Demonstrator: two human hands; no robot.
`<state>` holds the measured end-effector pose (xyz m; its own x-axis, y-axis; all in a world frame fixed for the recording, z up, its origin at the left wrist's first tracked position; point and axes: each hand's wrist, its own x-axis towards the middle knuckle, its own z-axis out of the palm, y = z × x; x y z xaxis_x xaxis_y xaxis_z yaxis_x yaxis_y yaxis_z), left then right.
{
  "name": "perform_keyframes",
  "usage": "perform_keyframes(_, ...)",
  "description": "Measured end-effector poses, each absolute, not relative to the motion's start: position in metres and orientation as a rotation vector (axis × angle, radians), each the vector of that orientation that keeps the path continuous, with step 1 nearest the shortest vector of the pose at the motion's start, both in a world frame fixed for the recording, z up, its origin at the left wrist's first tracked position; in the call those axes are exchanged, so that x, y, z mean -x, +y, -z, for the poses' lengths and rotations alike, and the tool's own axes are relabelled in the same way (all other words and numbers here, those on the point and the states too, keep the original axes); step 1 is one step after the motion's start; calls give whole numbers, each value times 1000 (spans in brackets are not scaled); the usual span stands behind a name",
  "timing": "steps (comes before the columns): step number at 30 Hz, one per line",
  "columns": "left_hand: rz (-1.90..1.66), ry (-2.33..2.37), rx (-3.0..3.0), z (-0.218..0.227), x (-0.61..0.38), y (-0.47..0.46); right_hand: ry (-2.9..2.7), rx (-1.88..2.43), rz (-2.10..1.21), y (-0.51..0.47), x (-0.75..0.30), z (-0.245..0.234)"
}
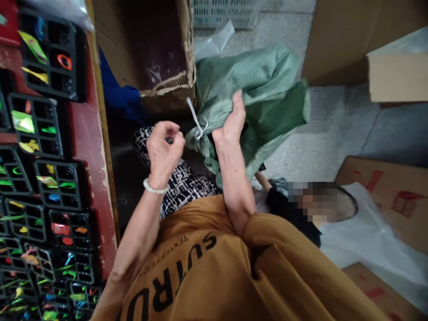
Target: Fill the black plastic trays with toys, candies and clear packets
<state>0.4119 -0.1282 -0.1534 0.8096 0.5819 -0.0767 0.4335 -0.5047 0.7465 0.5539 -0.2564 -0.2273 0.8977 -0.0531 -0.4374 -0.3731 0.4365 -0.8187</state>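
A green woven sack (247, 71) hangs in front of me, its mouth spread toward the right. My right hand (234, 118) grips it, with the thumb on the outside and the other fingers hidden in the folds. A white tie (201, 129) is knotted around a gathered corner of the sack. Just left of that corner is my left hand (165, 149), wearing a pale bead bracelet (155, 187). Its fingers curl in to meet the thumb in a pinch; whatever lies between the tips is too small to make out.
Black compartment trays (62, 185) with small colourful pieces cover the red table (90, 147) at left. An open cardboard box (167, 96) stands ahead, beside a pale plastic crate (224, 13). Another person (294, 209) is low at right, near printed cartons (394, 178) and white sheeting (361, 236).
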Motion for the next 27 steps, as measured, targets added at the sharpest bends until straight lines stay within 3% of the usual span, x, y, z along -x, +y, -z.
perform_keyframes(5,-214,652,-2067,151,-419,-175,298,1239,-243,-247,-549,246)
perform_keyframes(15,-160,651,-1984,188,-426,-162,346,1118,-214,-245,-531,245)
perform_keyframes(23,-43,540,-2132,182,-429,-148,604,789,-413,-237,-515,208)
perform_keyframes(27,-40,355,-2269,177,-429,-138,502,780,-523,-236,-506,214)
